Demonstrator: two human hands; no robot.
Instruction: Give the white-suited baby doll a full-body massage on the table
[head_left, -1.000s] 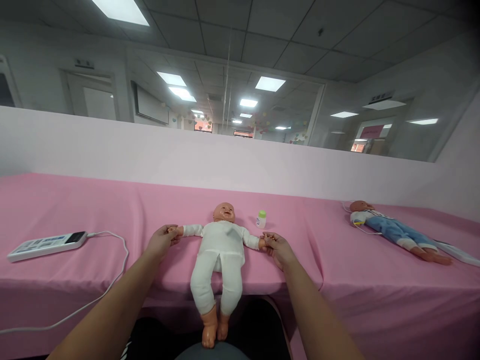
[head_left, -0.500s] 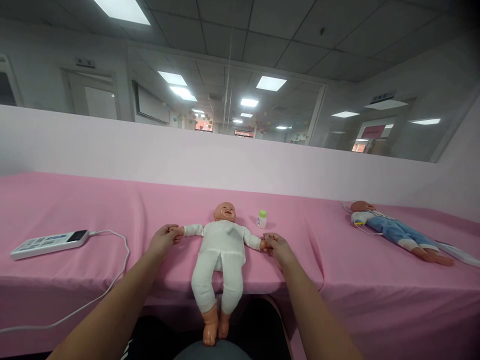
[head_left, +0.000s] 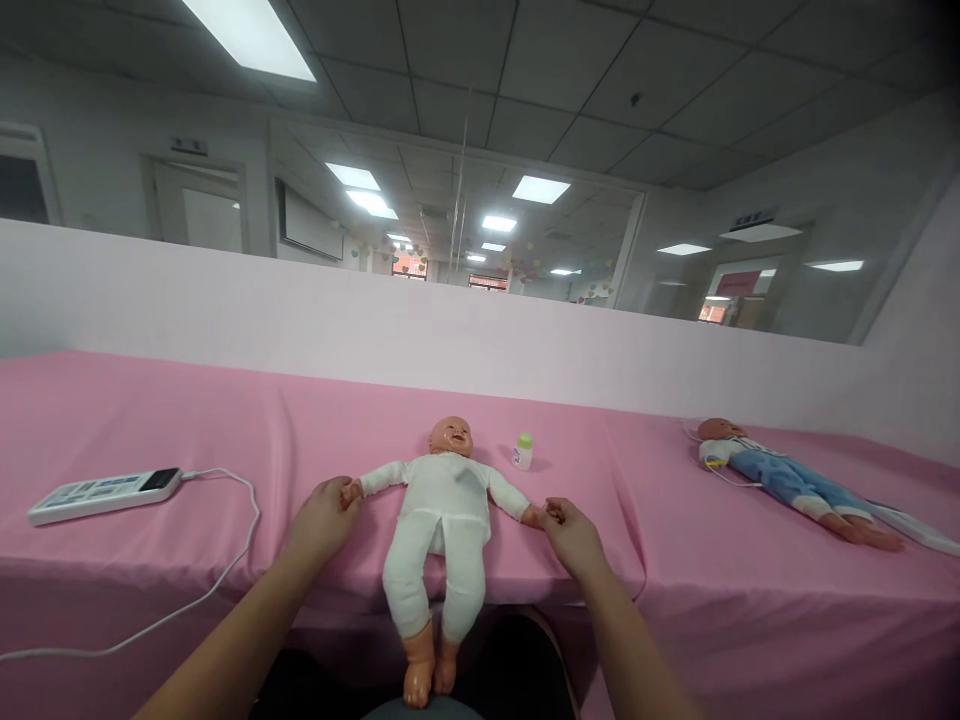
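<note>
Lying face up on the pink tablecloth (head_left: 150, 420), the baby doll (head_left: 442, 510) in white clothing has its legs hanging over the near edge. Left hand (head_left: 324, 518) is clasped around the doll's hand on that side; right hand (head_left: 574, 530) pinches the doll's other hand, both arms angled outward and downward. Small bottle (head_left: 523, 452) with green cap stands just beyond the doll's arm. White device (head_left: 103, 494) with cable lies far left. Second doll (head_left: 780, 478) in blue lies well apart, right.
</note>
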